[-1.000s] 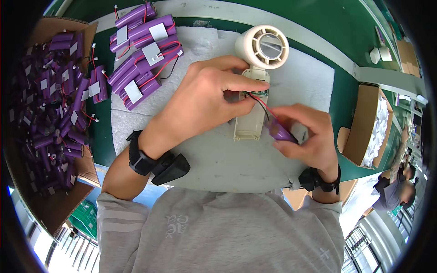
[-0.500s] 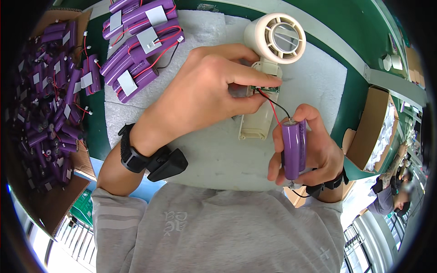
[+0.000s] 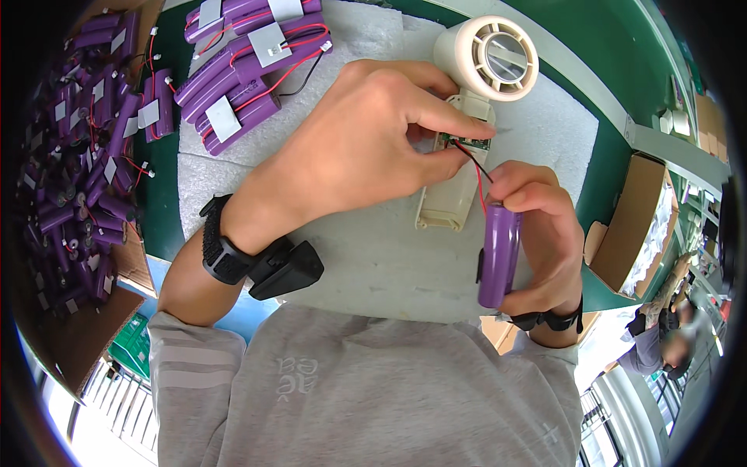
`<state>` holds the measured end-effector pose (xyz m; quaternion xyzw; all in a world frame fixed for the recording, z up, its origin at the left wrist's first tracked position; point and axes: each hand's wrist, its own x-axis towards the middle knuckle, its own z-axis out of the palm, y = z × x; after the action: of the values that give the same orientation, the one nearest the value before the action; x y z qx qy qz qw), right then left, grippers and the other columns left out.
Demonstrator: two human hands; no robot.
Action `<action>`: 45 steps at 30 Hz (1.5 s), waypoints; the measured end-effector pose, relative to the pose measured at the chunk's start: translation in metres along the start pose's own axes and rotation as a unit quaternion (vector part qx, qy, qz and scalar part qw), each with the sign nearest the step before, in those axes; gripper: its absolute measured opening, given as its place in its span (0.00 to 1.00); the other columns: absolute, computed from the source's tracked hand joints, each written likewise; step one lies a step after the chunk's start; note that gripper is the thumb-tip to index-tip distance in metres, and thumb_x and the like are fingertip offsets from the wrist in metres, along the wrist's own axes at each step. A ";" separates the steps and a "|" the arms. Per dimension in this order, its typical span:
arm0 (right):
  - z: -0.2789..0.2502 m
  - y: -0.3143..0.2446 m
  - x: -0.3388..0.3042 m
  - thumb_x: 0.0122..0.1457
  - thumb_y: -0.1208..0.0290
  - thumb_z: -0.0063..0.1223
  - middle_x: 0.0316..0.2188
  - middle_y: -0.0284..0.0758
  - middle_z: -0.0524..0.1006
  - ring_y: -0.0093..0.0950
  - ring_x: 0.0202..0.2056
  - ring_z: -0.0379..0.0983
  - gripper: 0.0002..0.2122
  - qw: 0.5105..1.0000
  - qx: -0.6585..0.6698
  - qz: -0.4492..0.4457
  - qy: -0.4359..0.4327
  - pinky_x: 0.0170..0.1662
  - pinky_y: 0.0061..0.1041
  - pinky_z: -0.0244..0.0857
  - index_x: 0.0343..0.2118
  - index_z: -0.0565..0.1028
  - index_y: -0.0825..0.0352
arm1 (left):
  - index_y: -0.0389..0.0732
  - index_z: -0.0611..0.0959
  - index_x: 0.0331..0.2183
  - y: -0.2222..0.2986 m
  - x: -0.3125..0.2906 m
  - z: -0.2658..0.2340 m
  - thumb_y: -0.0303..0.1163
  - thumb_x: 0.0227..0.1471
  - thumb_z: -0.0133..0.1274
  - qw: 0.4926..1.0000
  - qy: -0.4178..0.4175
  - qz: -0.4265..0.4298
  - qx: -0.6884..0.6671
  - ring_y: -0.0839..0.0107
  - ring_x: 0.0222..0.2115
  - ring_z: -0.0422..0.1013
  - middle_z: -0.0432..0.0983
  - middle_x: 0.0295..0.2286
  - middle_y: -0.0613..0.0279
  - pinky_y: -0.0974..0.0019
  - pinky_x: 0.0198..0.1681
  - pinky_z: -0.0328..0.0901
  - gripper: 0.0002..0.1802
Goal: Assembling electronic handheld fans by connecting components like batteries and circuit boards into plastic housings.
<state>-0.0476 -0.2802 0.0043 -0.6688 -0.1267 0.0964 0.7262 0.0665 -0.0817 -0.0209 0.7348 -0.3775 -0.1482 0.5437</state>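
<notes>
Left hand [image 3: 366, 132], thumb and forefinger just parted, steadies the cream plastic handheld fan [image 3: 451, 194] beside its green circuit board [image 3: 476, 144], toward the green bench's [image 3: 161, 210] far edge; whether it pinches a wire is unclear. Right hand [image 3: 551, 245], fingers curled, holds a purple cylindrical battery pack [image 3: 499, 257] nearer the near edge. Best leave the thin red and black wires [image 3: 479, 187] slack, sparing their joints.

Green table [image 3: 162, 214] | white foam sheet [image 3: 562, 132] on it | purple battery packs [image 3: 227, 84] on sheet's left
</notes>
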 end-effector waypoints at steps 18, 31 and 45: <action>0.024 -0.002 0.008 0.21 0.76 0.66 0.42 0.43 0.74 0.41 0.40 0.68 0.31 0.877 -0.461 -0.136 -0.006 0.41 0.34 0.66 0.39 0.75 0.71 | 0.41 0.86 0.31 0.002 0.002 0.001 0.21 0.34 0.58 0.995 0.021 0.049 0.078 0.62 0.23 0.76 0.79 0.29 0.53 0.70 0.25 0.68 0.15; 0.024 0.004 0.011 0.26 0.77 0.70 0.44 0.44 0.72 0.44 0.44 0.68 0.31 0.870 -0.484 -0.093 0.009 0.45 0.37 0.66 0.41 0.72 0.69 | 0.41 0.85 0.33 -0.001 0.002 -0.001 0.22 0.38 0.60 0.994 0.011 0.082 0.078 0.60 0.24 0.75 0.79 0.30 0.55 0.69 0.25 0.68 0.13; 0.037 0.017 0.001 0.29 0.81 0.68 0.47 0.48 0.70 0.43 0.45 0.69 0.25 0.861 -0.486 -0.125 0.085 0.40 0.31 0.72 0.37 0.74 0.72 | 0.41 0.84 0.34 -0.001 0.001 -0.004 0.21 0.41 0.59 0.994 -0.007 0.076 0.073 0.60 0.26 0.76 0.79 0.33 0.54 0.69 0.27 0.69 0.13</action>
<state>-0.0578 -0.2437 -0.0098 -0.9210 -0.1781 -0.1259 0.3227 0.0703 -0.0793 -0.0196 0.7406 -0.4461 -0.0837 0.4955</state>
